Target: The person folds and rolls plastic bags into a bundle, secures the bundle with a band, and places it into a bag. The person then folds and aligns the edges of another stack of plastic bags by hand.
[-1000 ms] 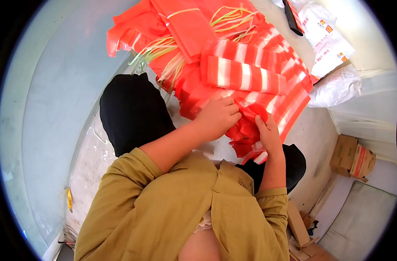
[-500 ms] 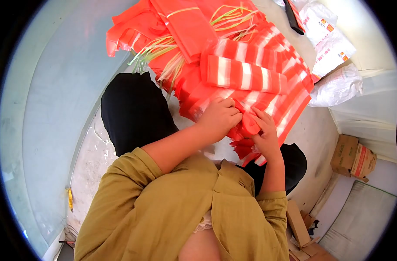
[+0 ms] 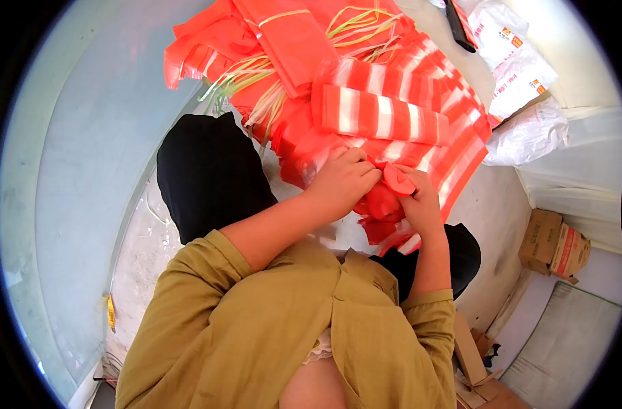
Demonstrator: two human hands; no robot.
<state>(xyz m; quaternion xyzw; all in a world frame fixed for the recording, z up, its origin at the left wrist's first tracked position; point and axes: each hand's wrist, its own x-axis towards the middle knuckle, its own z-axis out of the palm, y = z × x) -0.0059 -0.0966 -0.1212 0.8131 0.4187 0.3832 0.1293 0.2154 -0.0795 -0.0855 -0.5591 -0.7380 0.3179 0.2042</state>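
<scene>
My left hand (image 3: pixel 344 180) is closed on the gathered edge of red plastic film (image 3: pixel 380 203) between my knees. Beside it on the right, my right hand (image 3: pixel 420 198) pinches a rounded red flap (image 3: pixel 398 180) of the same film. Beyond both hands spreads a heap of red and white striped plastic (image 3: pixel 454 123), with a folded striped bundle (image 3: pixel 384 117) lying across it. Farther up is a folded plain red bundle (image 3: pixel 294 51) with a thin band round it. Pale yellow-green strings (image 3: pixel 246 73) lie over the red plastic at the left.
White printed bags (image 3: pixel 522 78) and a black object (image 3: pixel 459 27) are at the upper right. A cardboard box (image 3: pixel 541 242) stands by the right wall, with more cardboard (image 3: pixel 469 351) at the lower right. A yellow item (image 3: pixel 111 313) lies on the floor at left.
The fingers of my right hand have shifted on the film, and a rounded red flap now stands up between my hands. My left hand has barely moved.
</scene>
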